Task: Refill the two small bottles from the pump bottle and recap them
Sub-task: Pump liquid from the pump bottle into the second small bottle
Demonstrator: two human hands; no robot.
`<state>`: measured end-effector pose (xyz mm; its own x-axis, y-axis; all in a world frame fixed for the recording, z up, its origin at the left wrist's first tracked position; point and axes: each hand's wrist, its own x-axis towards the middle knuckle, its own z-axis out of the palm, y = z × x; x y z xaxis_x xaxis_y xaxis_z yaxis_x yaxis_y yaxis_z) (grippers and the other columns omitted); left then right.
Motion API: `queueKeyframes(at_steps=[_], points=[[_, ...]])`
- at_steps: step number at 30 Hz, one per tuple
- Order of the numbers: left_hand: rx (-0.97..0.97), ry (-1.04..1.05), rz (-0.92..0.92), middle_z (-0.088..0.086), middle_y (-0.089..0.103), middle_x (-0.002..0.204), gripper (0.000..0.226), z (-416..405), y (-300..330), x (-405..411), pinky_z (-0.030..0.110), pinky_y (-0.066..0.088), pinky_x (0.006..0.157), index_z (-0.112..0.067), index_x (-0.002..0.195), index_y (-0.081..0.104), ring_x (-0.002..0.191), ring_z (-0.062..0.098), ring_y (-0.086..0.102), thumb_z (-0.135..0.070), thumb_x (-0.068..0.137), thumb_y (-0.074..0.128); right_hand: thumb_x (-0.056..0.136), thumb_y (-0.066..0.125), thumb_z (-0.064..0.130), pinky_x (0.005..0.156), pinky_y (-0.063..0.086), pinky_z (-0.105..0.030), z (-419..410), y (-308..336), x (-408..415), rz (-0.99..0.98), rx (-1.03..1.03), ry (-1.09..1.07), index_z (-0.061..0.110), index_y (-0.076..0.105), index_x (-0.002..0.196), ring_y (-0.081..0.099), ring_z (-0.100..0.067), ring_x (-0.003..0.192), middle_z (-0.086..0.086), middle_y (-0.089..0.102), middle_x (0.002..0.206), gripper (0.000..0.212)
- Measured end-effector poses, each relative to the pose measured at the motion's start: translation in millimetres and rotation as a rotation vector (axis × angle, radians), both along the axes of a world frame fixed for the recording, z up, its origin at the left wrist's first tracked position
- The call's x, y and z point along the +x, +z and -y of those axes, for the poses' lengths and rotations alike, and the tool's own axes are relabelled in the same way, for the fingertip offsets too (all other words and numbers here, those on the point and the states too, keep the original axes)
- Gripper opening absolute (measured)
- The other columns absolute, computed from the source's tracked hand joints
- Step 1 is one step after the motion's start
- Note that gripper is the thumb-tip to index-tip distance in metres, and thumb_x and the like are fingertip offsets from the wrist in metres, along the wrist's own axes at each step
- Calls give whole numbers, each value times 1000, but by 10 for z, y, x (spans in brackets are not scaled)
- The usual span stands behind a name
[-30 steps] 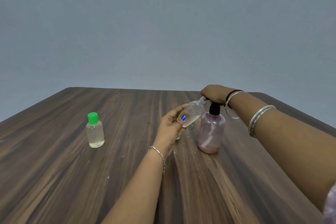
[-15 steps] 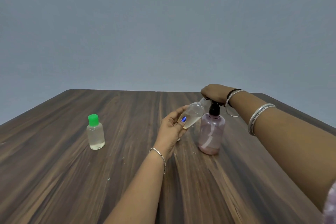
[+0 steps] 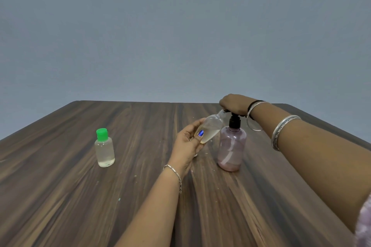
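Head view: the left hand grips the open small bottle, tilted with its mouth at the nozzle of the pump bottle, while the right hand lies fingers-closed over the pump head. Keep the mouth directly under the nozzle, press slowly, and steady the pump bottle on the table. The capped bottle stands well apart to the left.

The right hand covers the pump head, hiding the nozzle and the small bottle mouth. The bench runs off the bottom edge.
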<state>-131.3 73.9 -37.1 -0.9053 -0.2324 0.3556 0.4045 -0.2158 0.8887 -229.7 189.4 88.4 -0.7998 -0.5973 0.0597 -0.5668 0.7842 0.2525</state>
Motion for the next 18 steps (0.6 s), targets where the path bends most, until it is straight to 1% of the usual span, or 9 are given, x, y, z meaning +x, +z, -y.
queueKeyframes(at_steps=[1, 4, 7, 10, 11, 12, 14, 16, 18], points=[[5, 0, 0, -18, 69, 100, 31, 1, 2, -2, 20, 53, 81, -26, 104, 63, 96, 1, 64, -1, 92, 49, 97, 34, 2, 49, 19, -16, -10, 13, -14, -5, 2, 18, 15, 23, 60, 37, -21, 75, 2, 27, 66, 41], [11, -5, -8, -18, 70, 98, 31, -2, 18, -15, 19, 53, 80, -26, 103, 63, 96, 1, 65, -1, 92, 49, 97, 33, 1, 48, 19, -17, -8, 24, -40, -23, 33, 20, 14, 22, 60, 31, -15, 60, 1, 27, 66, 41], [9, -4, -14, -20, 70, 97, 32, -4, 28, -6, 19, 53, 81, -26, 103, 63, 95, 0, 65, 0, 93, 48, 95, 39, 0, 47, 19, -16, 28, -24, -11, -48, 42, 7, 14, 21, 59, 35, -21, 68, 1, 25, 65, 42], [5, 3, -10, -20, 70, 97, 32, -7, 5, 3, 21, 53, 84, -27, 103, 63, 96, 1, 64, -1, 93, 47, 94, 40, 0, 48, 19, -16, 39, -65, -4, -49, 60, -8, 14, 23, 60, 39, -23, 76, 1, 26, 66, 41], [8, 2, -8, -19, 70, 98, 32, -9, 0, 5, 21, 53, 84, -27, 103, 63, 96, 1, 64, 0, 93, 47, 94, 39, -1, 48, 19, -16, 38, -65, 5, -46, 69, -12, 14, 24, 60, 40, -22, 75, 1, 27, 66, 40], [11, 1, -6, -19, 69, 98, 32, -8, -1, 5, 21, 53, 84, -26, 102, 63, 96, 1, 64, 0, 92, 48, 94, 39, -1, 48, 19, -16, 39, -65, 12, -37, 75, -18, 14, 25, 59, 40, -20, 69, 2, 28, 65, 40], [8, -1, -8, -18, 69, 98, 32, -5, 10, 5, 20, 53, 83, -26, 102, 63, 94, 0, 65, 0, 92, 48, 93, 39, -2, 46, 19, -17, 45, -62, 28, -12, 67, -35, 13, 27, 58, 30, -12, 55, 1, 31, 63, 40], [3, -2, -13, -18, 69, 99, 32, 0, 19, 2, 20, 53, 83, -25, 103, 63, 95, 0, 65, 1, 92, 48, 93, 39, -2, 46, 19, -18, 49, -55, 44, 6, 24, -55, 12, 26, 58, 24, -9, 52, 1, 30, 63, 40], [8, -2, -9, -17, 69, 100, 32, 2, 16, 5, 20, 53, 84, -25, 105, 62, 96, 1, 65, 1, 92, 48, 94, 38, -2, 46, 19, -17, 38, -40, 63, 40, -50, -66, 12, 25, 58, 24, -8, 53, 2, 30, 63, 40]])
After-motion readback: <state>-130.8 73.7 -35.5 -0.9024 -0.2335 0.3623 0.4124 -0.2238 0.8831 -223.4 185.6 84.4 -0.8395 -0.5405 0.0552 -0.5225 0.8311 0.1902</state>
